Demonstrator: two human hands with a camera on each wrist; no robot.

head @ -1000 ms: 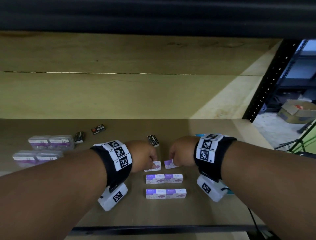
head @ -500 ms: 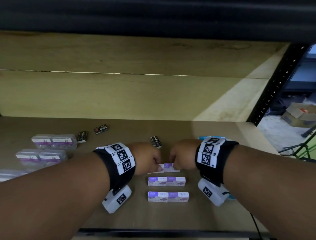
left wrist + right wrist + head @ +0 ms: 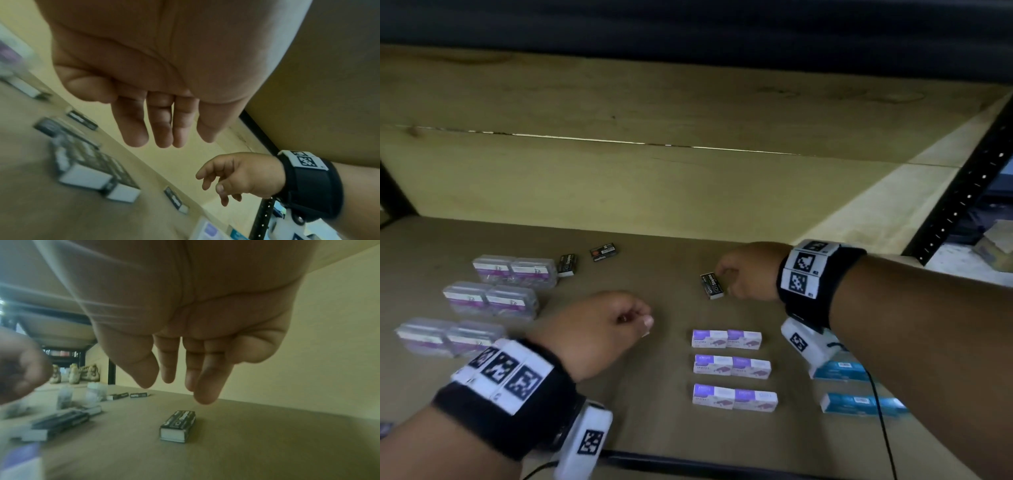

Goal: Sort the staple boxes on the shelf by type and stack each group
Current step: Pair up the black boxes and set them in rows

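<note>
Three rows of paired purple-and-white staple boxes (image 3: 726,339) lie at the middle of the shelf. Beyond them lies a single black staple box (image 3: 712,286) (image 3: 179,423). My right hand (image 3: 726,277) hovers just right of and above it, fingers (image 3: 205,386) hanging down loosely, holding nothing and apart from the box. My left hand (image 3: 645,322) floats left of the purple rows, its relaxed fingers (image 3: 160,129) empty. Two more black boxes (image 3: 567,264) (image 3: 603,252) lie at the back left.
Clear plastic cases (image 3: 513,270) sit in paired rows at the left. Blue boxes (image 3: 839,371) lie at the right under my right forearm. The wooden back wall (image 3: 654,178) closes the shelf, a black upright (image 3: 962,192) stands at right, and a black front rail (image 3: 688,462) marks its edge.
Both hands have let go of the top pair of purple-and-white boxes, which now lies joined. The right hand moved back to the black box; the left hand drew away to the left.
</note>
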